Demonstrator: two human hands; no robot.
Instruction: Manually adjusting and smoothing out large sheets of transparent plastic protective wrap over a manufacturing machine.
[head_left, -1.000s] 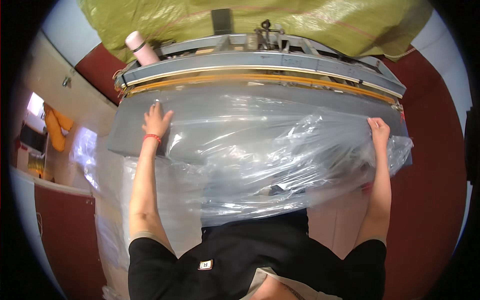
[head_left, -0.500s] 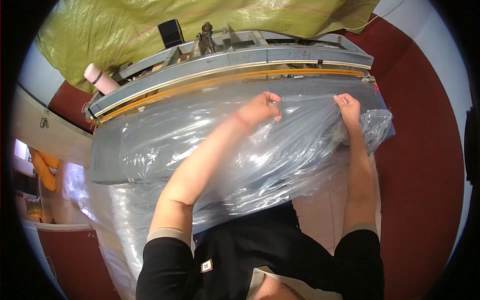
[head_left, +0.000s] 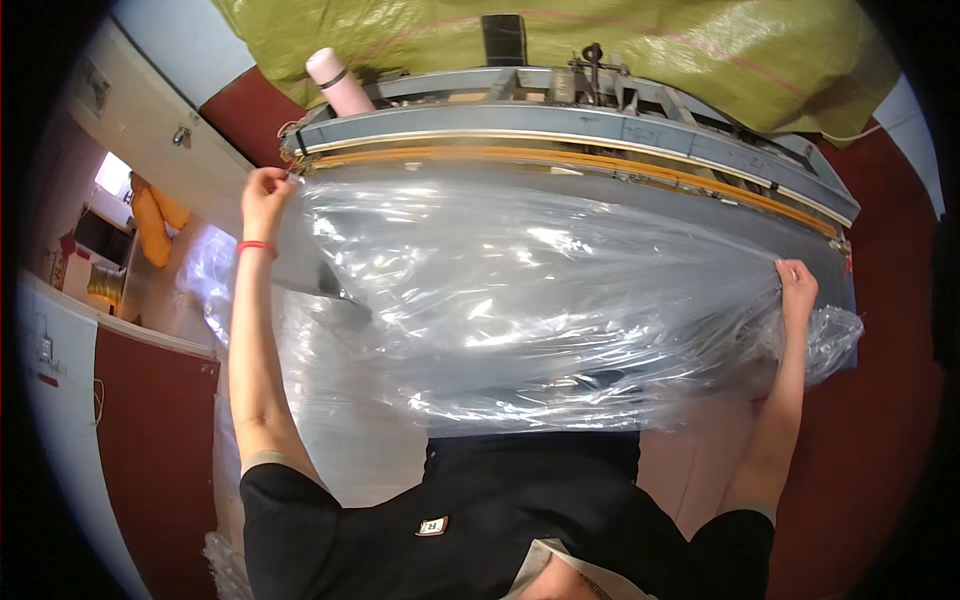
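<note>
A wide sheet of clear plastic film point(head_left: 520, 290) is stretched between my two hands, over a grey padded surface point(head_left: 770, 225). My left hand point(head_left: 266, 195), with a red band at its wrist, pinches the film's far left corner. At the right, the fingers of my right hand point(head_left: 797, 285) are closed on the film's edge, and folds fan out from there. Just beyond the film runs a long grey metal bar machine point(head_left: 480, 120) with orange strips point(head_left: 560, 160) along its near side. Bunched film point(head_left: 835, 340) hangs at the right end, beyond my right hand.
A pink bottle point(head_left: 338, 82) and a dark phone point(head_left: 503, 40) are behind the bar, before a yellow-green woven sheet point(head_left: 640, 40). An upright metal clamp part point(head_left: 592, 75) rises from the frame. More film trails down at the left, near a doorway with orange cloth point(head_left: 155, 225).
My left hand has swung from the middle far out to the left, spreading the film wide. My right hand keeps its hold on the film. The whole view has shifted leftward.
</note>
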